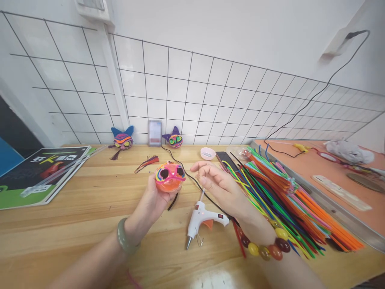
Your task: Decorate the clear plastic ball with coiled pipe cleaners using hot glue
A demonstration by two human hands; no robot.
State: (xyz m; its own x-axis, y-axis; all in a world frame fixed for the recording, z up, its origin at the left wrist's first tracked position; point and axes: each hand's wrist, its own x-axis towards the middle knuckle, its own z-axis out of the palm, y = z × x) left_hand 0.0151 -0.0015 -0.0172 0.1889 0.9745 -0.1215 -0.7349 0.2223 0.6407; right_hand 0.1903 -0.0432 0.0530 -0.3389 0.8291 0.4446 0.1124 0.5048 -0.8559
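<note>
My left hand is wrapped round a round orange ball. The ball carries a face of coloured pipe cleaners: pink outlines, blue and yellow curves and two black eye patches. To the right of the ball, apart from it, hovers my right hand. Its fingers are bent, with thumb and fingertips close together; whatever lies between them is too small to make out. Below that hand a white glue gun rests on the table, nozzle toward me, a small red light showing. A short black pipe cleaner lies under the ball.
Many coloured pipe cleaners spread at the right beside a dark phone. A pink dish holds small pieces. Two finished faces, one blue-eared and one purple-eared, stand by the wall. A magazine lies left.
</note>
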